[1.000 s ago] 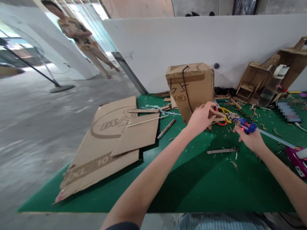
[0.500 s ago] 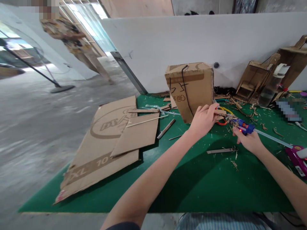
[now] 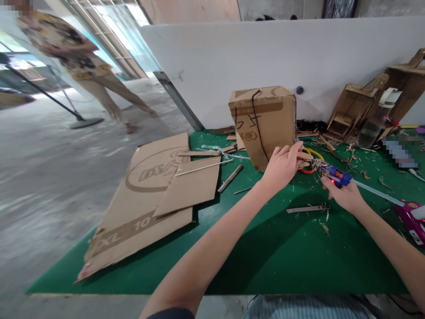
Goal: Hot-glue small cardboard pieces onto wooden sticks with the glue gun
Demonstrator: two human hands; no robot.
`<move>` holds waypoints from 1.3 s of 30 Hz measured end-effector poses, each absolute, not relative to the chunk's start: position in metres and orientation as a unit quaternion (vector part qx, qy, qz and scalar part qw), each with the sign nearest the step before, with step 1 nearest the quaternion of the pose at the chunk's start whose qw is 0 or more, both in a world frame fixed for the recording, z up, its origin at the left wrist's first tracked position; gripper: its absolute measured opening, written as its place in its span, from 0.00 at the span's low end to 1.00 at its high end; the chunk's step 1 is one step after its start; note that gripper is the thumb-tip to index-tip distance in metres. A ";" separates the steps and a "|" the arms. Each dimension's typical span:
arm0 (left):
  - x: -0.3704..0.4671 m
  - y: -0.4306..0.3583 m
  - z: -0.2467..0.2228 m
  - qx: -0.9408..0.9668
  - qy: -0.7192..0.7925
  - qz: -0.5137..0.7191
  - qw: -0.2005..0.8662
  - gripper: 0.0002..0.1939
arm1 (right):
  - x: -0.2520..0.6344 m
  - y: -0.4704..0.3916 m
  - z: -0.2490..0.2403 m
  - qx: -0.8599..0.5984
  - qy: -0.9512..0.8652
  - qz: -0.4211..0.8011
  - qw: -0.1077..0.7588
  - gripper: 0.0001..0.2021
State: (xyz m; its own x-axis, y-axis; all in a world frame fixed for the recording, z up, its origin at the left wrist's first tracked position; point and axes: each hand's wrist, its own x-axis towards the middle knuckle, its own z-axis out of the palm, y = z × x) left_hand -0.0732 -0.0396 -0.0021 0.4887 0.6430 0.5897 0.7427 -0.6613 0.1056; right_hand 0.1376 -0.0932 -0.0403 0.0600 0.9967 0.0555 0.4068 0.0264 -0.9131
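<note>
In my right hand point(image 3: 347, 195) is a blue hot glue gun point(image 3: 339, 175) with a lit red light. A long clear glue stick point(image 3: 376, 190) sticks out of its back end. My left hand point(image 3: 282, 165) pinches a small piece of cardboard point(image 3: 305, 156) close to the gun's nozzle, which is covered with scraps. Whether nozzle and piece touch, I cannot tell. Just behind my left hand stands a cardboard box point(image 3: 265, 119) with a black cord across it. Scissors with a red and yellow handle point(image 3: 312, 153) lie partly hidden beyond the fingers.
Flat cardboard sheets point(image 3: 142, 190) cover the green table's left side. A metal blade point(image 3: 307, 208) lies before my hands. At the right are a water bottle point(image 3: 378, 117), a phone point(image 3: 400, 153) and a purple device point(image 3: 411, 221). A person point(image 3: 73, 53) walks at the back left.
The person in the background has stepped to the left. My hands, the glue gun and the cardboard piece have hardly moved.
</note>
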 end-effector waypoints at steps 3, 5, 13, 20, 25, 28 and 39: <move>-0.073 -0.040 -0.002 -0.860 -0.402 -0.302 0.086 0.22 | 0.138 -0.093 -0.042 -0.599 -0.588 0.353 0.413 0.20; -0.073 -0.040 -0.002 -0.861 -0.402 -0.298 0.088 0.22 | 0.138 -0.093 -0.043 -0.599 -0.589 0.352 0.413 0.20; -0.074 -0.039 -0.003 -0.863 -0.399 -0.298 0.083 0.22 | 0.140 -0.092 -0.046 -0.599 -0.602 0.343 0.402 0.21; -0.074 -0.040 -0.002 -0.863 -0.399 -0.299 0.078 0.23 | 0.140 -0.092 -0.044 -0.599 -0.611 0.334 0.397 0.21; -0.074 -0.040 -0.002 -0.861 -0.401 -0.302 0.081 0.22 | 0.141 -0.092 -0.042 -0.608 -0.609 0.326 0.391 0.22; -0.075 -0.040 -0.002 -0.861 -0.400 -0.304 0.082 0.21 | 0.141 -0.092 -0.042 -0.608 -0.608 0.327 0.392 0.21; -0.075 -0.040 0.000 -0.859 -0.409 -0.299 0.070 0.22 | 0.142 -0.091 -0.042 -0.591 -0.610 0.329 0.413 0.21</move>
